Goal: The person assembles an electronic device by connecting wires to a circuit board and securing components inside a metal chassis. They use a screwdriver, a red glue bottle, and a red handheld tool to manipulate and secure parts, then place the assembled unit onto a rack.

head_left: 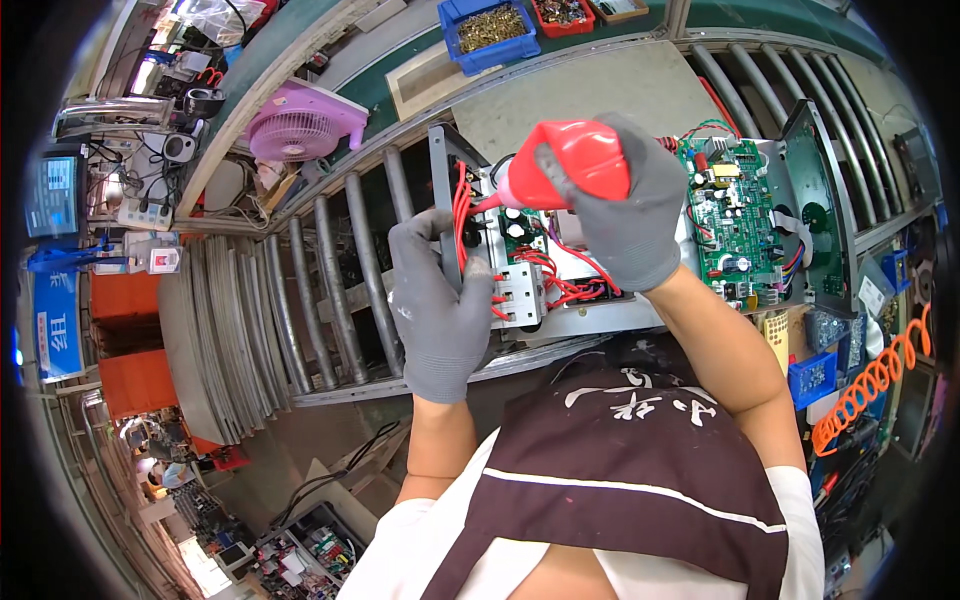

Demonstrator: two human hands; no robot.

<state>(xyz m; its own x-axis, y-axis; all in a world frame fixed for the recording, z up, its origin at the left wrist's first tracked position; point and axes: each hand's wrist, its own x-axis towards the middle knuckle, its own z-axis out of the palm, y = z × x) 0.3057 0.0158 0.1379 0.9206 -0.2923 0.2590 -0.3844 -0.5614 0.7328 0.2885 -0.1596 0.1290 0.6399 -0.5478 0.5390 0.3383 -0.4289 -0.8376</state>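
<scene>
My right hand [640,215], in a grey glove, is wrapped around a red squeeze bottle [575,165]. The bottle is tilted so its narrow nozzle points left, at the inner side of a dark metal end panel [443,160]. My left hand [435,300], also gloved in grey, grips that panel near its lower end, with the thumb on the inner side. Red wires [461,215] run along the panel beside my fingers. The panel belongs to an open metal chassis holding a green circuit board [735,210] and a white terminal block [521,295]. The nozzle's very tip is hard to make out.
The chassis sits on a roller conveyor [345,280] with a grey board [590,90] behind it. Blue [490,35] and red [563,14] bins of small parts stand at the back. A pink fan [300,125] is far left; an orange coiled hose [870,385] hangs right.
</scene>
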